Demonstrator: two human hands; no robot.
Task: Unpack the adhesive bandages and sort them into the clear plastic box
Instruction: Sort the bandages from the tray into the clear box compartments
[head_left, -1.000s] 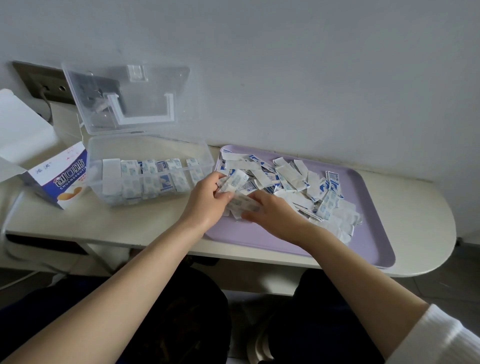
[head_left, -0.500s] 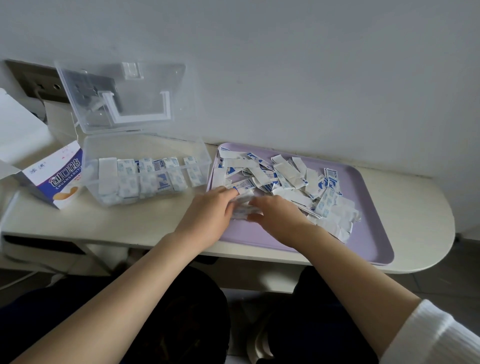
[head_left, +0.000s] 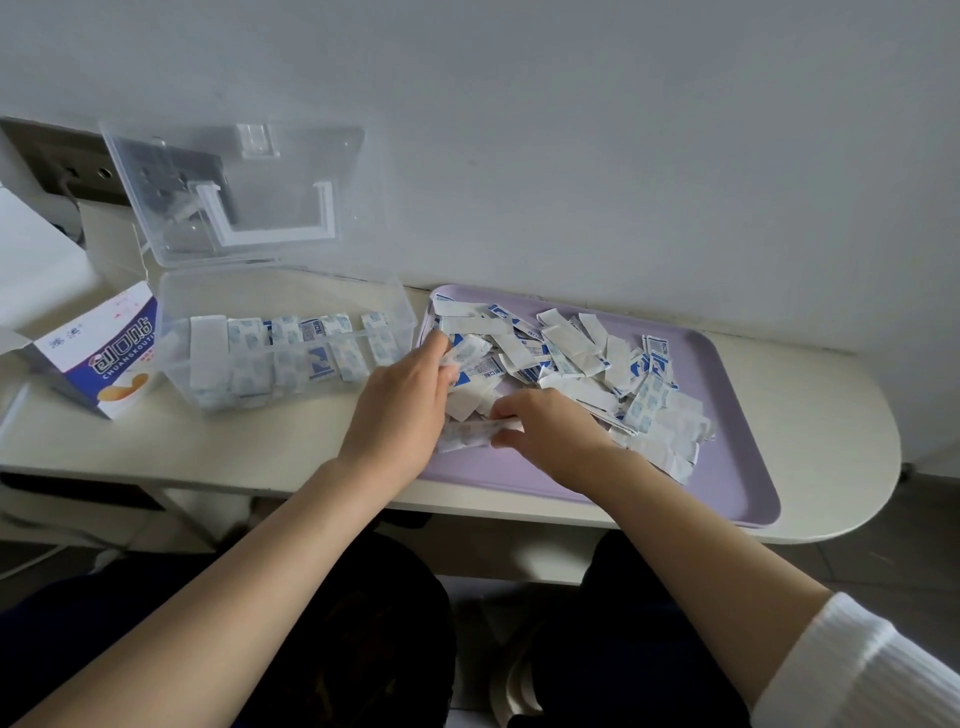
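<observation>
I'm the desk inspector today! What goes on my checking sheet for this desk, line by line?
Surface: cream table, purple tray on its right part.
Job's things: clear plastic box, lid open, sorted bandages lined up inside; loose bandages heaped on the tray.
Clutter: opened bandage carton left of the box.
Hands: left hand curls on loose bandages at the heap's edge; right hand pinches a small stack.
Cables: one dark cable by the wall socket.
Surroundings: plain wall behind; the person's dark-clothed lap below.
</observation>
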